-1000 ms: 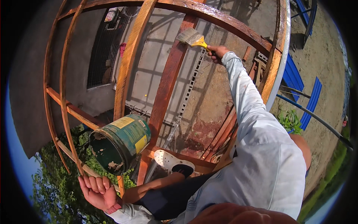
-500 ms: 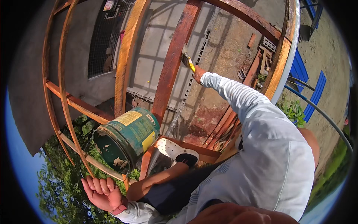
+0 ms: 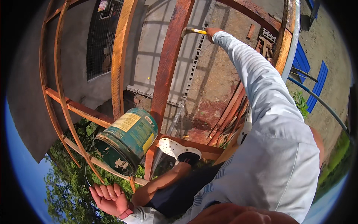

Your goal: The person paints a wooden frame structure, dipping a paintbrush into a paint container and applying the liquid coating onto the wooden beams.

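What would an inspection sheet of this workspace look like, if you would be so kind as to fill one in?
Surface: reddish-brown wooden beam in an open timber frame.
Job's things: paintbrush with yellow handle, bristles at the beam's right edge; green bucket, tilted, flaky residue inside.
Clutter: loose planks and a hollow block on the ground below.
Grippers: bare hands; right hand grips the paintbrush, left hand holds the bucket's wire handle.
Cables: one long line at right; cable or pipe, cannot tell.
Surroundings: grey wall, foliage, blue sheets.
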`<action>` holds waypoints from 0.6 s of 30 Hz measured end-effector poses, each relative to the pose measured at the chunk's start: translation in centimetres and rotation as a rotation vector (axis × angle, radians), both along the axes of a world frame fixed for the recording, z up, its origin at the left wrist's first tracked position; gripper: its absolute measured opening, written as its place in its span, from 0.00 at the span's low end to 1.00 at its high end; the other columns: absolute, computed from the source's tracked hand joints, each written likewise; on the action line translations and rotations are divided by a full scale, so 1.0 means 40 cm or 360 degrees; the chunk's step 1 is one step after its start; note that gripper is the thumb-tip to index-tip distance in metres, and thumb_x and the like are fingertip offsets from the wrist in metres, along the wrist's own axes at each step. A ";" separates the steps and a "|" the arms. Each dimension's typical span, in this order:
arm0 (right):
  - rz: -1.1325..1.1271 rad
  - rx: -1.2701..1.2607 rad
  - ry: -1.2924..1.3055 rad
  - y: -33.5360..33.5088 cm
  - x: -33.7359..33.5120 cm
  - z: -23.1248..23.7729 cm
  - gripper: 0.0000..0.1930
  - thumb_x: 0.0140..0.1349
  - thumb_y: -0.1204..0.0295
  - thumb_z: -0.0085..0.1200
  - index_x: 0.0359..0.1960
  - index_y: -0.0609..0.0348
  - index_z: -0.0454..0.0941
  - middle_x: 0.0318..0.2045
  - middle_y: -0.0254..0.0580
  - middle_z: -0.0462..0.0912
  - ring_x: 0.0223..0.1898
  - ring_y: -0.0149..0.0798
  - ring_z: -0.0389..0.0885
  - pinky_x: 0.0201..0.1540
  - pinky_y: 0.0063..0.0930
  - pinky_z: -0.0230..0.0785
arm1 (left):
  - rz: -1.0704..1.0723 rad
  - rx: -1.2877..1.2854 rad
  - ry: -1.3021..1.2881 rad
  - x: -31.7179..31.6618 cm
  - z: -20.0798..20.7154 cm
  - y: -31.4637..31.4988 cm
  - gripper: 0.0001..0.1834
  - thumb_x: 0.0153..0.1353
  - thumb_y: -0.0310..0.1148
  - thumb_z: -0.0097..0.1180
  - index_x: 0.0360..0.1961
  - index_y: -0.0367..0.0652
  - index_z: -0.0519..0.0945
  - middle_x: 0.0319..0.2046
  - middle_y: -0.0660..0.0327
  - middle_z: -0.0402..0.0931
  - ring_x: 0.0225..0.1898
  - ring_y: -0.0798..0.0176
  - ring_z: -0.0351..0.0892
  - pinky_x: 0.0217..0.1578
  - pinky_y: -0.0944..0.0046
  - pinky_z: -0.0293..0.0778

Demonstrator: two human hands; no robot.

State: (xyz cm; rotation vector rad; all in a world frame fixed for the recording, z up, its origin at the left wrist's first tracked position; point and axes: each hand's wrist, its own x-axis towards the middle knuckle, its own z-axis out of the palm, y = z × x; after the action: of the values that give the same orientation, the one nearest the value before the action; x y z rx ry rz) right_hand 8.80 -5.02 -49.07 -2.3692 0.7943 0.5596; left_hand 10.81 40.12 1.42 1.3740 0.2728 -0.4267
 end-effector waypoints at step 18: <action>-0.0986 0.0132 -0.0172 -0.012 0.157 0.033 0.20 0.48 0.65 0.53 0.42 0.63 0.73 0.39 0.55 0.78 0.44 0.52 0.76 0.45 0.37 0.70 | 0.0073 0.0008 0.0128 0.039 -0.013 0.007 0.20 0.67 0.42 0.31 0.18 0.47 0.59 0.08 0.69 0.46 0.09 0.71 0.40 0.14 0.68 0.47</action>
State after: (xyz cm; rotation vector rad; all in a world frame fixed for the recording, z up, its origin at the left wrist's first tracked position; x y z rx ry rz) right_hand 15.10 -5.50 -47.76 -1.9110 1.3453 0.1954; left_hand 12.35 40.38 0.88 1.3551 0.3708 -0.4438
